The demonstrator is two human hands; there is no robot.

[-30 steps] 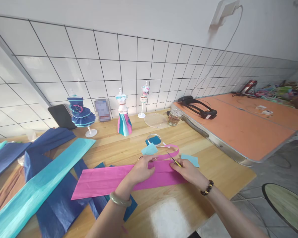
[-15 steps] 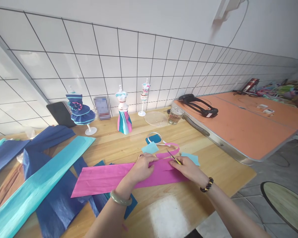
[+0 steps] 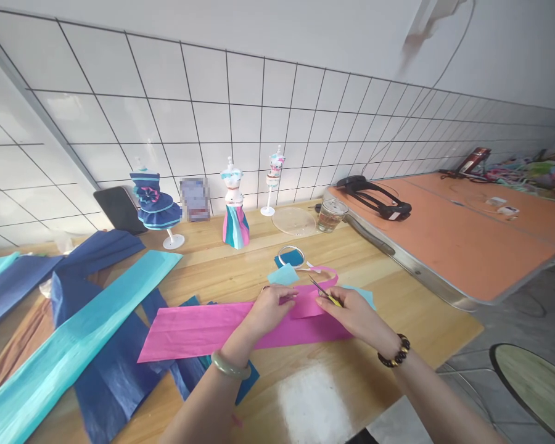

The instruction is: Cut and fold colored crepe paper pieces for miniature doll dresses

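Observation:
A long strip of pink crepe paper (image 3: 194, 333) lies across the wooden table in front of me. Between the fingertips of my left hand (image 3: 272, 306) is the edge of a cut pink piece (image 3: 306, 306), lifted slightly above the strip. My right hand (image 3: 354, 310) holds small yellow-handled scissors (image 3: 327, 295), their blades pointing up and left beside that piece. Behind the hands, a narrow pink paper strip (image 3: 333, 275) curls on the table. Light blue paper squares (image 3: 283, 274) lie close by, one partly behind my right hand.
Turquoise paper (image 3: 87, 320) and dark blue paper (image 3: 115, 376) spread at left. Small dress forms stand along the wall, one in a striped skirt (image 3: 235, 227). A glass (image 3: 332, 216) and a ring-shaped magnifier (image 3: 291, 256) are behind the hands. A headset (image 3: 374, 197) rests on the orange table.
My left fingers, which lay flat on the pink paper, now pinch and raise the cut piece. The scissors stay in my right hand. The view has shifted slightly.

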